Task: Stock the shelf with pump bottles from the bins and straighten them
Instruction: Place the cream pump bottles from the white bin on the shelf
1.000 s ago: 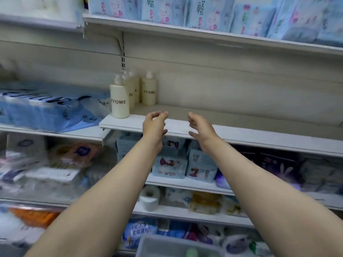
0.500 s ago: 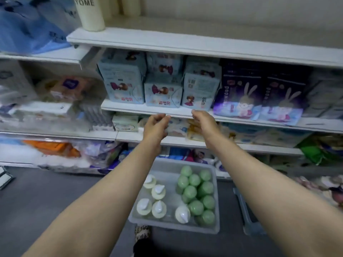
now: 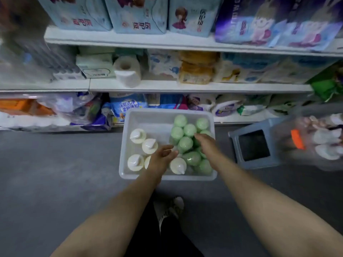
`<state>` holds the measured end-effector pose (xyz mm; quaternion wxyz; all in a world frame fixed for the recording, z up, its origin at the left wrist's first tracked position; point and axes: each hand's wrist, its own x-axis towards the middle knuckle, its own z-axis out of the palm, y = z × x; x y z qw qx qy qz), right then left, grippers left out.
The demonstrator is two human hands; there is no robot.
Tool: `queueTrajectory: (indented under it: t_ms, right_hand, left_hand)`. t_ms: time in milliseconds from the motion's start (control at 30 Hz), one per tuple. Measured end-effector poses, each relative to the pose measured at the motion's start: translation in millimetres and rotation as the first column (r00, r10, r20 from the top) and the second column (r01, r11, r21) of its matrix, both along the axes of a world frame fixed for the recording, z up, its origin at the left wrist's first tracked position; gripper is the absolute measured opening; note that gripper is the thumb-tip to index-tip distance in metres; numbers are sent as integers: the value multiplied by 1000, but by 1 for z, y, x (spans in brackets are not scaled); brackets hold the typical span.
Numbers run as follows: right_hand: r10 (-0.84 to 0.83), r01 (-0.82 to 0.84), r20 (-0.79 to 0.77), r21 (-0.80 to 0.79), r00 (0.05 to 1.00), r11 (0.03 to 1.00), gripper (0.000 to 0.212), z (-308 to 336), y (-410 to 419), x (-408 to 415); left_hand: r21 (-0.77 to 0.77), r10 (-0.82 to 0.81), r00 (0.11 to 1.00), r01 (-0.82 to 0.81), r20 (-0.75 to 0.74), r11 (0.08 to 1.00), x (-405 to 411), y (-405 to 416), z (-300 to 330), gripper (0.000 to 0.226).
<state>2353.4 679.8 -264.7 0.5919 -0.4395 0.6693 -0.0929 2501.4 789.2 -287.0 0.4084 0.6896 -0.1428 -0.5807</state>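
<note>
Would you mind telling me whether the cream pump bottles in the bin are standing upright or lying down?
Upright: in the bin, the cream pump bottles show only their round tops and pump heads from above.

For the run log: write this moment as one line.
phase: reaching into bin | left hand: open above cream pump bottles | right hand: open on green bottles | nothing lifted yet
</note>
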Motion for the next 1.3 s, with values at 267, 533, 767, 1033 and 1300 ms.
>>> queueTrajectory:
  t_ms: [267,533,767,1033,1300]
  right_hand:
    - [-27,31,-31,128,999,991,47,-44,34,-31]
    - [-91,90,6,91,996,992,38,-66,38,-40]
    - [-47,45,34,64,998,997,47,-68,43,-44]
    - [-43,41,45,51,998,998,36,-68,43,-45]
    - [-75,71,63,63,995,996,25,-71,44,-47]
  left_hand:
    - [71,-299,954,298,9,952,-14,20,-53,37]
    - [60,-461,884,465,-75,883,-4,14,-68,50]
    - [40,-600,800,600,4,799,-4,6,-85,58]
    - [102,-681,723,673,119,732,-3,6,-96,60]
    - [148,-693,683,679,231,719,-5,-1,-97,54]
